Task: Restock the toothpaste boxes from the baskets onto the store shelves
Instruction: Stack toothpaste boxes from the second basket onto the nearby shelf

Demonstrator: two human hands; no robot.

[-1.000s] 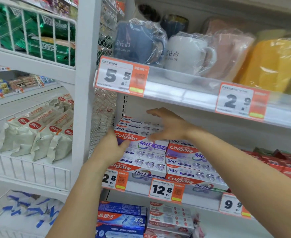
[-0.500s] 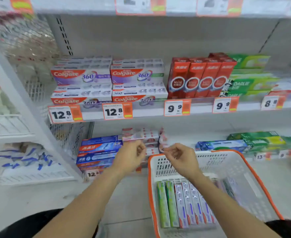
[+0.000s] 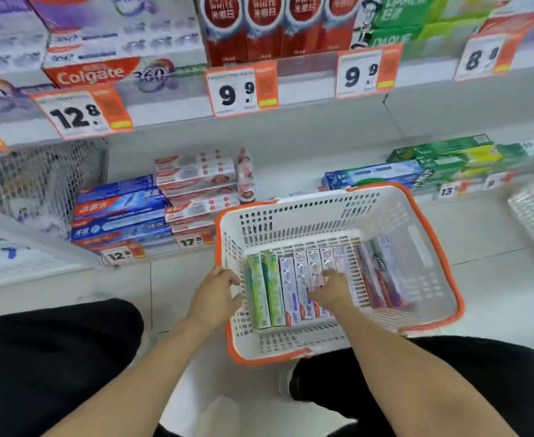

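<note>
Orange price tags (image 3: 242, 89); wire mesh divider (image 3: 38, 178); tiled floor (image 3: 496, 279).

"Colgate 360" on a shelf box (image 3: 101, 74) — price tags (image 3: 82, 113) 12.8, 9.9, 8.9, 17.8.

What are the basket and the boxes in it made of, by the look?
Basket: moulded plastic, white with orange rim, going by the slotted walls and smooth sheen. Boxes: likely printed cardboard, glossy, with sharp folded edges. Right hand reaches onto them; left hand is at the rim.
</note>
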